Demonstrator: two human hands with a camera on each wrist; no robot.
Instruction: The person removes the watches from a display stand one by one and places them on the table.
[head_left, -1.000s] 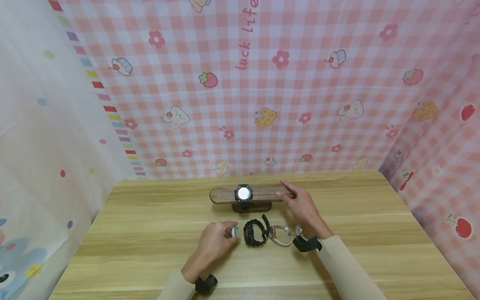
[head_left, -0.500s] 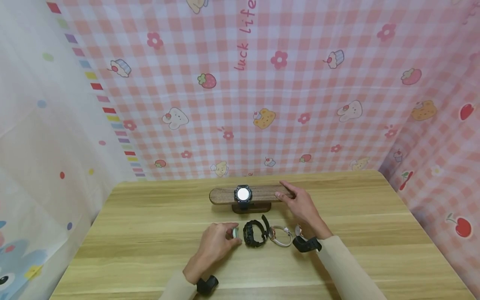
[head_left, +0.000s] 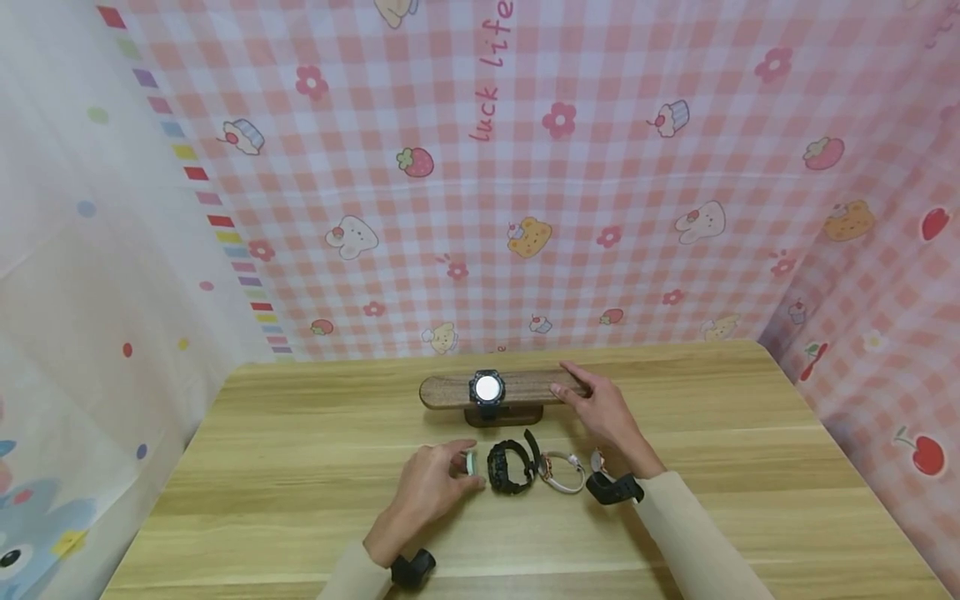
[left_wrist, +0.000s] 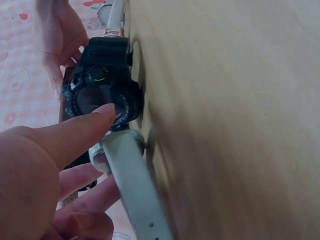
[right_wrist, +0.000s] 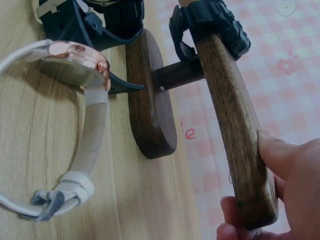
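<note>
My left hand [head_left: 426, 485] stands around a pale green wristwatch [head_left: 471, 463], its thumb and fingers spread on either side of it. In the left wrist view the thumb reaches past the pale strap [left_wrist: 134, 185] and overlaps the black watch face. With my right hand [head_left: 609, 417] I grip the right end of a dark wooden watch stand [right_wrist: 235, 150], thumb on one face and fingers behind. A black watch with a bright round face [head_left: 487, 387] is strapped around the stand's bar, left of its middle.
On the table [head_left: 300, 517], right of the pale green watch, sit a chunky black watch [head_left: 498, 468], a white-strapped watch [head_left: 573, 489] and a rose-gold watch [head_left: 597, 461] partly hidden by my right wrist. Pink checked cloth [head_left: 420, 217] hangs behind the table.
My left thumb and fingers have spread slightly wider around the pale green watch. My right hand, the stand and the other watches have stayed in place.
</note>
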